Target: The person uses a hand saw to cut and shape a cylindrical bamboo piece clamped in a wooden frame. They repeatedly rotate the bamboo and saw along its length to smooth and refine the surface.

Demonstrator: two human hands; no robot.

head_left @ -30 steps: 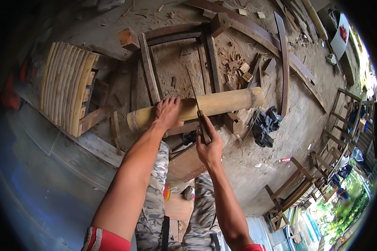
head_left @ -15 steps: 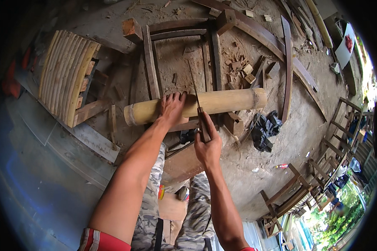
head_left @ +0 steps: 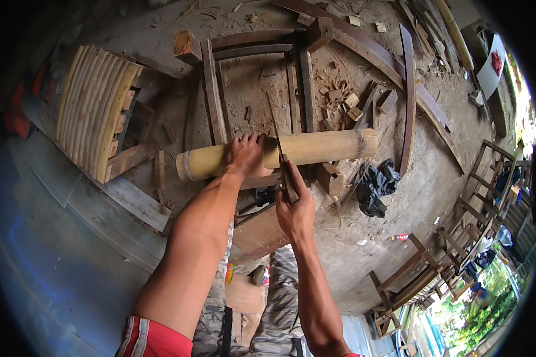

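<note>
A thick yellow bamboo pole point(head_left: 321, 147) lies crosswise over a dark wooden frame point(head_left: 215, 95), with a node ring close to either end. My left hand point(head_left: 247, 156) is clamped over the bamboo just left of its middle, fingers wrapped on the far side. Wrapped round the wooden handle of a handsaw point(head_left: 287, 178), my right hand point(head_left: 296, 211) is on the near side of the pole. The saw's thin blade runs away from me across the bamboo, right beside my left hand. How deep the blade sits in the bamboo I cannot tell.
At left stands a slatted bamboo panel point(head_left: 95, 113) on a wooden frame. Wood offcuts point(head_left: 351, 106) and shavings litter the floor beyond the pole. A black plastic bag point(head_left: 375, 187) lies at right, near a long curved plank point(head_left: 408, 101). Ladder-like wooden frames point(head_left: 420, 271) stand farther right.
The bamboo's right end has dipped slightly toward me. Both hands keep their grips, and the saw stays across the pole with only a slight shift.
</note>
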